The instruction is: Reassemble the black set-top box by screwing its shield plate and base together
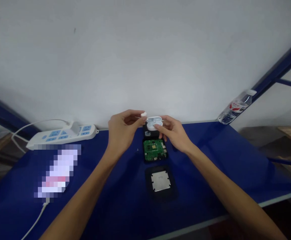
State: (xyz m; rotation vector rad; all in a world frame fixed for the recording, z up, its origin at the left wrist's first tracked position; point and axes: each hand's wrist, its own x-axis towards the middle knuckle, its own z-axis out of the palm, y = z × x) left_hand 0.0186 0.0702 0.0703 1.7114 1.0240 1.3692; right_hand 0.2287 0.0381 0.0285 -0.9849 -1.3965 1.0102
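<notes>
Between thumb and fingers, my left hand (122,130) pinches a small white earbud (143,114), held up just left of an opened white charging case (155,123). My right hand (175,133) grips that case from its right side, thumb on the near rim and lid raised at the back. Below the case lies a black box-like piece (149,133), partly hidden by the case and fingers. Nearer to me, a green circuit board (154,149) sits in a black housing. Closer still is a dark square cover with a silver metal plate (161,181) on it.
A white power strip (62,136) with a plugged-in charger lies at the back left. In front of it is a blurred-out phone (59,170) on a white cable (36,220). A clear water bottle (237,107) leans at the back right of the blue table (210,146). Tiny screws (137,150) lie left of the board.
</notes>
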